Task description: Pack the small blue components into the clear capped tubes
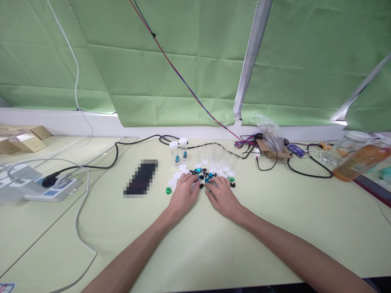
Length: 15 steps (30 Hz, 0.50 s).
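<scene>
My left hand (184,192) rests at the left front of a pile of small parts, its fingers bent over them and apart from the thumb. Across from it, my right hand (224,196) reaches into the same pile with fingers spread. Blue and black small parts (210,176) lie between and beyond the fingertips; the hands partly hide them. A green part (168,190) sits left of my left hand, near white round caps (177,176). Behind the pile, two clear tubes with white caps (183,141) stand upright, blue parts inside. Several clear open tubes (215,156) stand to their right.
A pixelated dark rectangle (141,179) lies to the left. Beyond it are a power strip (56,191) and cables. At back right are a cardboard box (271,152) with plastic, tangled wires, a clear jar (343,150) and an amber bottle (360,162).
</scene>
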Each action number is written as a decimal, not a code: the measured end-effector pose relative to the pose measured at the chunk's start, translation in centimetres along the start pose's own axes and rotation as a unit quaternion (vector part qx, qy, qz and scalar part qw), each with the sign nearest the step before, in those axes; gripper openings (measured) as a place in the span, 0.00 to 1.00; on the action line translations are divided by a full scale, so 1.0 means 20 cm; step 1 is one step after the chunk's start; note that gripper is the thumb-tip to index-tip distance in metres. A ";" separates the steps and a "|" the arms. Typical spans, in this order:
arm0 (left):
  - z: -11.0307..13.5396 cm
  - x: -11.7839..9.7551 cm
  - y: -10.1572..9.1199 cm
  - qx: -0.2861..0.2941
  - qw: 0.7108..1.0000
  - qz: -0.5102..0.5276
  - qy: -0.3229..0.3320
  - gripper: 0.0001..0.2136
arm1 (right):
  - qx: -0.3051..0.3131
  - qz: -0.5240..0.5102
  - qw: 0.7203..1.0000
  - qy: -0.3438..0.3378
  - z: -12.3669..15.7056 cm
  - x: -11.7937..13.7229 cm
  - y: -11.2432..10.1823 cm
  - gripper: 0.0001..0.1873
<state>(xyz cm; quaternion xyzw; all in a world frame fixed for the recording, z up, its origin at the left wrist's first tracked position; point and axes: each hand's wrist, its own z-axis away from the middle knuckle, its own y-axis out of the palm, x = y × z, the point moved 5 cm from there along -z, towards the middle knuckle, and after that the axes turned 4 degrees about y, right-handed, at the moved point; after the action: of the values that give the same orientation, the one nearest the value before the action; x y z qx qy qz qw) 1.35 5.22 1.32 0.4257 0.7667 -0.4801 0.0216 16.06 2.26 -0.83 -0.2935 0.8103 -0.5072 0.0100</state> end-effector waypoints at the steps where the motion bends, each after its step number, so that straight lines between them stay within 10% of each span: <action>1: 0.00 0.00 0.00 -0.001 1.000 -0.001 0.002 0.08 | -0.002 -0.003 1.000 0.000 0.00 0.00 0.00 0.12; 15: 0.00 -0.02 0.01 -0.005 1.000 0.004 0.018 0.07 | -0.014 -0.032 0.999 0.001 0.00 -0.02 0.00 0.13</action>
<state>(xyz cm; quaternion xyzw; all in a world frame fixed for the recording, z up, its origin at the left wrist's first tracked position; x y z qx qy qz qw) 1.72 4.92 1.34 0.4374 0.7672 -0.4689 0.0122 16.29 2.43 -1.01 -0.3185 0.8075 -0.4963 -0.0112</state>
